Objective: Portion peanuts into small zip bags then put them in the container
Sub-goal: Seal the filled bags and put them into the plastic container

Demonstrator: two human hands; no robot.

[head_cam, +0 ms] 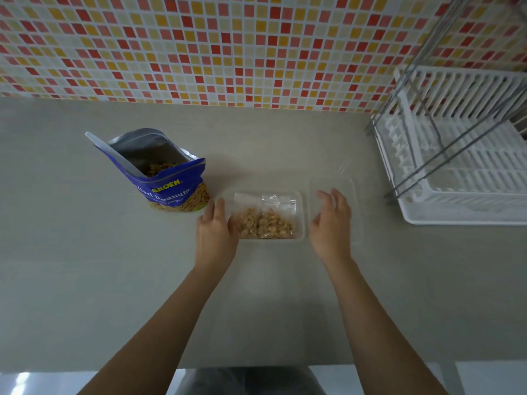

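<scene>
Lying in clear container [301, 220], peanut-filled zip bags [265, 222]

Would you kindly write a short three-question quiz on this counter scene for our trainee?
1. True or false: the blue peanut bag stands open with a white scoop in it.
2. The clear container holds: A) loose coins B) zip bags of peanuts C) nothing.
3. Fill in: the clear lid lies to the container's ____.
Key: 1 true; 2 B; 3 right.
</scene>
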